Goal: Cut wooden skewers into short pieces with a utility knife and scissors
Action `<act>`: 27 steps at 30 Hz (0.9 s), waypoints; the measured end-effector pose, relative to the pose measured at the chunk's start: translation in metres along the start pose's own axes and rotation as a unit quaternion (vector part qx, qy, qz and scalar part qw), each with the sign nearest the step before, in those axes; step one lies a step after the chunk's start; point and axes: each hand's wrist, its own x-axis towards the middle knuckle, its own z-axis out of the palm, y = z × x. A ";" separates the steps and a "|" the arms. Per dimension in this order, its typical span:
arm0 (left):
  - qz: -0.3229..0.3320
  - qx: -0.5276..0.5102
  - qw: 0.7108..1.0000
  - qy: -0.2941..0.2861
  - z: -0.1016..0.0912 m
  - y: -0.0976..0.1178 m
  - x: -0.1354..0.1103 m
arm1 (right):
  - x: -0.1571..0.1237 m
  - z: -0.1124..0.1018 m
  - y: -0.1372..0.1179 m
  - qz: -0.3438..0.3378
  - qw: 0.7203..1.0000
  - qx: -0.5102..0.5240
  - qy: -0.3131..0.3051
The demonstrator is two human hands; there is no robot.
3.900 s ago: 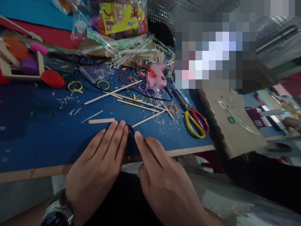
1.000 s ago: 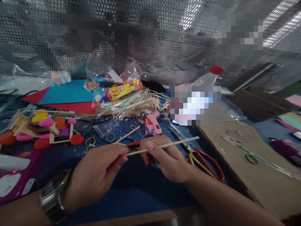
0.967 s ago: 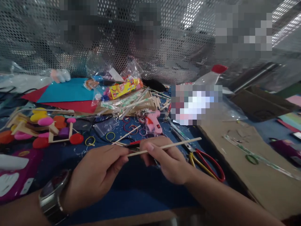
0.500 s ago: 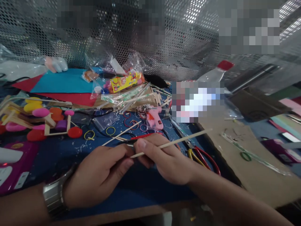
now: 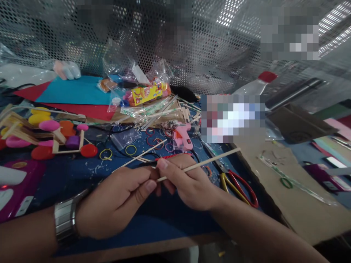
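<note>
A thin wooden stick [image 5: 214,159] slants up to the right between my hands. My right hand [image 5: 189,182] is closed around its lower part, with thumb and fingers pressed on it. At the stick's lower end, my left hand [image 5: 117,204] pinches with thumb and forefinger; the very tip is hidden there. A red and black ribbed tool [image 5: 168,157] shows just behind my fingers, and I cannot tell whether a hand touches it. Other thin sticks [image 5: 139,155] lie beyond my hands. Scissors with red and yellow handles [image 5: 238,188] rest to the right of my right wrist.
A pink glue gun [image 5: 184,137] and several rubber bands lie ahead. At left are a stick-and-clay model [image 5: 68,142] and a purple device [image 5: 24,182]. Brown cardboard [image 5: 301,219] covers the right side. A yellow-labelled clay pack [image 5: 148,94] sits at the back.
Both hands stay on the stick, with slight finger shifts. The stick's far end has moved a little to the left, and the view has shifted slightly.
</note>
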 end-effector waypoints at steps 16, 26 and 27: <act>0.003 -0.004 1.000 -0.031 -0.002 -0.001 0.003 | -0.009 0.001 0.005 -0.034 0.999 -0.019 0.014; -0.001 -0.016 0.999 -0.031 -0.001 0.000 0.000 | -0.008 0.000 0.004 -0.054 0.999 0.010 0.002; -0.003 -0.019 0.999 -0.032 -0.001 0.001 0.000 | -0.008 0.000 0.003 -0.052 0.999 0.011 0.000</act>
